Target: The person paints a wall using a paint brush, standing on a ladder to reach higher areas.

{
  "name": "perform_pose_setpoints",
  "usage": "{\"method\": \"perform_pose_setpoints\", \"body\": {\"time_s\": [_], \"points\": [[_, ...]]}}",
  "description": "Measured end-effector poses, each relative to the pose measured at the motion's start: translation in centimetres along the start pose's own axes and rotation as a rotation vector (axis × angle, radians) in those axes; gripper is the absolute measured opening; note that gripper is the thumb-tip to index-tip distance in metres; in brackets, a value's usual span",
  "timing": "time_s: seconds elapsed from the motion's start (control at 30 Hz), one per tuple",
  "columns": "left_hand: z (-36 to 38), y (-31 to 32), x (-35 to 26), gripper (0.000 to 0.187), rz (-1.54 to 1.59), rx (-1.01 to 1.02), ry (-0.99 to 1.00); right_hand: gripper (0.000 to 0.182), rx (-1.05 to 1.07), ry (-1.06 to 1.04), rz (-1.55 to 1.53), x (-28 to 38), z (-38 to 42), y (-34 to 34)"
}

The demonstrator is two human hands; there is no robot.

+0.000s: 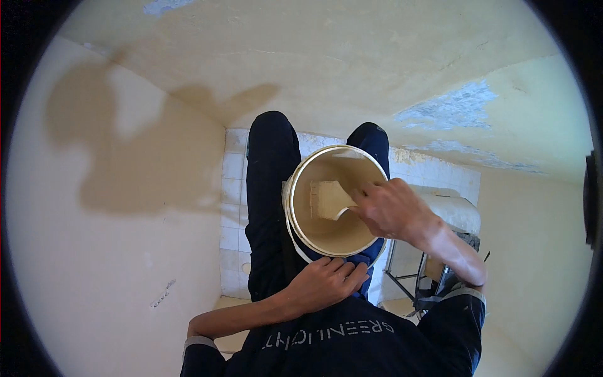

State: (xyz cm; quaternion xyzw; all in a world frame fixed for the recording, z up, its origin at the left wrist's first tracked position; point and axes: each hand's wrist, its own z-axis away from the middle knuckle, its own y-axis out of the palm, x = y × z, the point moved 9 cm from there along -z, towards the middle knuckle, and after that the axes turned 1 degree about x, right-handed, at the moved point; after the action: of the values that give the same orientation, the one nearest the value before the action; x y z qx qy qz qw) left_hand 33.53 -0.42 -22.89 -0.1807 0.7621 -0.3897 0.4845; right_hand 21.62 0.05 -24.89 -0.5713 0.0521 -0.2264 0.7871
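A round cream-coated bucket (295, 217) sits between my thighs, with its open top facing me. My right hand (392, 210) reaches over the bucket's right rim, its fingers closed on a wide paintbrush (328, 200). Cream paint covers the brush, which is inside the bucket with its bristle edge pointing left. At the near rim, my left hand (330, 283) has its fingers curled against the bucket's edge. A thin pale bail handle hangs along the bucket's near left side. How deep the paint is inside cannot be made out.
White floor tiles (235, 188) lie below my legs. To the right are a pale cylindrical container (455, 210) and a dark metal frame (408, 283). Beige walls surround me; the far one has bluish peeled patches (452, 108). My shadow (144, 138) falls at left.
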Motion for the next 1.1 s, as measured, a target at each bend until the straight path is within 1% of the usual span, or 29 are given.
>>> {"method": "perform_pose_setpoints", "body": {"time_s": [0.03,0.1,0.13,0.2,0.23,0.3,0.33,0.4,0.43,0.5,0.57,0.67,0.73,0.8,0.83,0.87,0.9,0.93,0.97,1.03,1.07,1.1], "points": [[0.0,-0.1,0.0,0.021,0.0,-0.002,0.0,0.017,0.001,-0.001,0.001,-0.3,0.6,-0.7],[-0.1,-0.3,0.0,0.021,0.0,-0.002,-0.005,0.023,-0.019,0.08,-0.174,-1.7,1.9,-2.4],[-0.1,-0.2,0.0,0.021,0.0,-0.005,-0.004,0.023,-0.02,0.08,-0.171,-2.0,2.5,-2.6],[0.1,0.0,0.1,0.02,-0.002,0.003,0.005,0.022,-0.165,0.122,-0.407,-3.3,3.8,-3.7],[0.1,-0.1,0.1,0.02,-0.002,0.003,0.012,0.022,-0.168,0.127,-0.405,-3.6,4.3,-3.7],[0.0,-0.1,0.0,0.02,-0.015,0.012,0.025,0.021,-0.131,0.154,-0.629,-4.7,5.4,-2.9],[-0.1,-0.1,-0.1,0.02,-0.015,0.015,0.031,0.021,-0.136,0.159,-0.63,-5.2,5.9,-2.6],[-0.3,-0.4,-0.1,0.02,-0.007,-0.006,0.022,0.023,-0.032,0.201,-0.94,-6.2,6.8,-0.8],[-0.4,-0.6,-0.3,0.02,-0.006,-0.005,0.029,0.023,-0.037,0.206,-0.939,-6.6,7.1,-0.7],[-0.8,-0.9,-0.3,0.02,-0.026,0.022,0.014,0.026,0.038,0.279,-0.916,-7.4,7.6,0.0],[-0.8,-0.7,-0.4,0.02,-0.026,0.013,0.022,0.027,0.025,0.328,-0.894,-7.8,7.6,-0.2],[-0.7,-1.1,-0.5,0.02,-0.029,0.011,0.024,0.029,0.035,0.325,-0.945,-8.1,7.6,0.7],[-0.6,-1.0,-0.7,0.02,-0.04,0.01,0.033,0.026,0.122,0.329,-1.095,-7.9,7.7,1.7],[-0.4,-1.3,-0.4,0.02,0.064,-0.059,0.013,0.025,-0.045,0.188,-0.981,-7.6,7.4,1.5],[-0.8,-1.1,-0.7,0.019,0.047,0.01,0.003,0.024,-0.006,0.168,-0.97,-7.8,7.6,1.9],[-0.8,-1.3,-0.8,0.019,-0.02,0.03,-0.002,0.024,-0.011,0.099,-1.051,-7.6,7.2,1.4],[-0.5,-1.1,-0.7,0.02,-0.031,-0.013,0.006,0.025,0.007,0.146,-1.142,-7.6,7.2,1.2],[-1.2,-1.9,-1.1,0.021,0.022,0.024,-0.028,0.03,0.1,0.224,-1.143,-7.3,7.2,0.8],[-1.2,-2.5,-1.8,0.021,-0.005,0.011,0.006,0.034,0.036,0.189,-1.246,-6.9,7.0,-0.6],[-0.9,-3.5,-2.1,0.02,-0.084,-0.097,-0.034,0.032,-0.198,0.135,-1.332,-7.3,6.1,-3.1],[-0.8,-3.3,-2.2,0.02,-0.096,-0.104,-0.016,0.03,-0.365,0.127,-1.324,-7.8,5.8,-4.9],[-0.8,-3.1,-2.2,0.02,-0.085,-0.109,-0.016,0.025,-0.451,0.118,-1.41,-8.2,5.3,-6.0]]}}
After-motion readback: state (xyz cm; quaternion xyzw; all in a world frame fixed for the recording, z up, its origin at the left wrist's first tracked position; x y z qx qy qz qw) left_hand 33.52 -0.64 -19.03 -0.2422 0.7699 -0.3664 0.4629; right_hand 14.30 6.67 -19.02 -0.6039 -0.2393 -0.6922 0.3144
